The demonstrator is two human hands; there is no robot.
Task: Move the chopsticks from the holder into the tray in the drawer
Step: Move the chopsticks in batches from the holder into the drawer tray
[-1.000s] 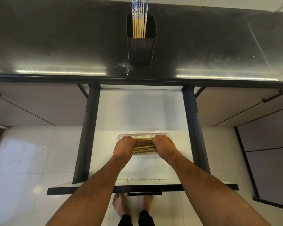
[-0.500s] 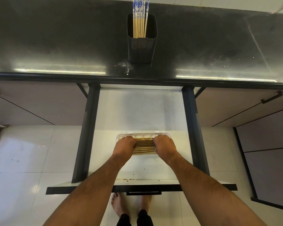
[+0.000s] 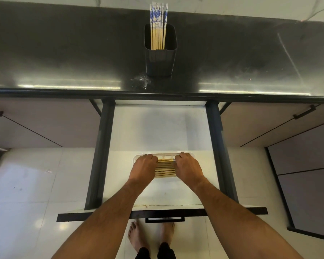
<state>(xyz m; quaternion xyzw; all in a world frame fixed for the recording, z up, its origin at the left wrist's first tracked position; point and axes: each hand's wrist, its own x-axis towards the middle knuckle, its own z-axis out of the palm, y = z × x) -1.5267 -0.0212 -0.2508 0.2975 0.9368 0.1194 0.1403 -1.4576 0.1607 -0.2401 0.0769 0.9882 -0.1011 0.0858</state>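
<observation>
Both hands are down in the open drawer [image 3: 157, 128], over the white plastic tray [image 3: 192, 156] that sits toward the drawer's front. The left hand [image 3: 143, 170] covers the tray's left end and the right hand [image 3: 188, 170] its right end, knuckles up and fingers curled downward onto the ends of the chopsticks in the tray [image 3: 165, 168]. These lie crosswise, side by side in a flat row, only their middle stretch showing between the two hands. Whether the fingers actually pinch the sticks or merely press on them cannot be told, since the fingertips are hidden under the hands.

Beyond the drawer, on the dark glossy tabletop [image 3: 64, 58], stands the black square holder [image 3: 160, 62]. A bundle of chopsticks with blue-and-white patterned tops [image 3: 158, 25] stands upright in it, leaning against its back wall.
</observation>
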